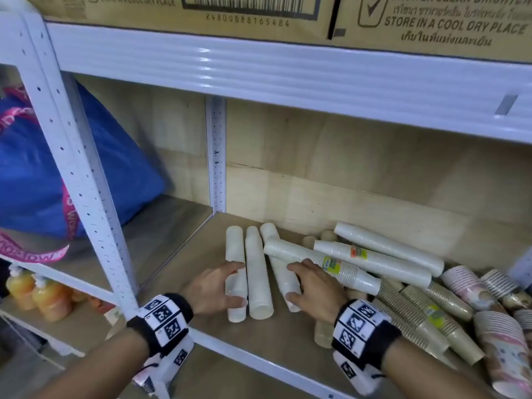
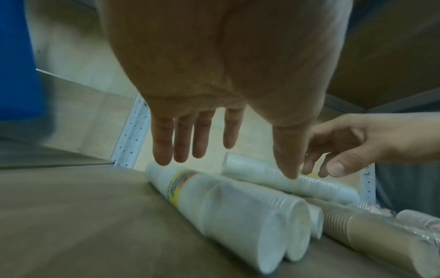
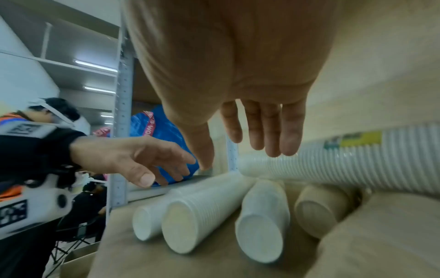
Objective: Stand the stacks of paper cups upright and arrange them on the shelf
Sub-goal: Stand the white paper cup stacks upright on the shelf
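Three plain white cup stacks lie side by side on the wooden shelf board (image 1: 195, 254): a left stack (image 1: 235, 249), a middle stack (image 1: 257, 277) and a right stack (image 1: 280, 273). My left hand (image 1: 236, 283) hovers over the left stack with fingers straight and spread (image 2: 188, 143), holding nothing. Over the right stack my right hand (image 1: 292, 282) is spread the same way, its fingers (image 3: 269, 131) straight. A ribbed white stack with a green label (image 1: 325, 266) lies slanted across the right stack's far end. All stacks lie flat. Contact with the cups cannot be told.
More lying stacks crowd the right: ribbed white ones (image 1: 374, 262), beige ones (image 1: 417, 321), pink patterned ones (image 1: 472, 286). A white perforated post (image 1: 86, 180) stands left, with a blue bag (image 1: 34, 174) behind it. The upper shelf beam (image 1: 288, 70) carries cardboard boxes (image 1: 259, 12).
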